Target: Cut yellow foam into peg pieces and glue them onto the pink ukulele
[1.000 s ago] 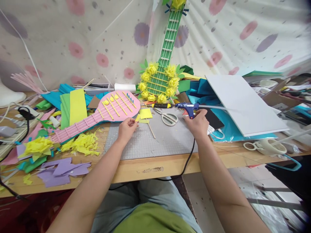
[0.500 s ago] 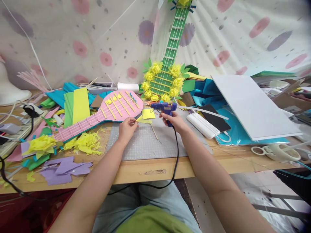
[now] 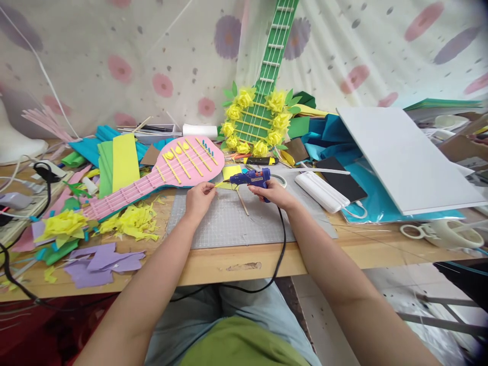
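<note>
My right hand (image 3: 271, 192) grips a blue hot glue gun (image 3: 249, 177), with a long white glue stick (image 3: 324, 171) jutting from its back and its nozzle pointing left. Close to that nozzle, my left hand (image 3: 201, 198) pinches a small strip of yellow paper (image 3: 223, 185), partly behind the gun's tip. Behind them lies a yellow paper square (image 3: 231, 171). A thin wooden stick (image 3: 243, 202) rests on the grey cutting mat (image 3: 224, 229). Left of my left hand is a pink paper guitar (image 3: 194, 161) with yellow bars and white strings.
A green guitar (image 3: 249, 122) ringed with yellow paper flowers leans at the back. Yellow scraps (image 3: 133, 222) and purple paper (image 3: 102, 264) lie to the left. On the right are a white power bank-like block (image 3: 319, 192), a white board (image 3: 407, 157) and a tape roll (image 3: 453, 235).
The glue gun has come left and lower, bringing its nozzle to the yellow strip in my left hand. A black-and-yellow tool behind it now shows. The view has shifted slightly.
</note>
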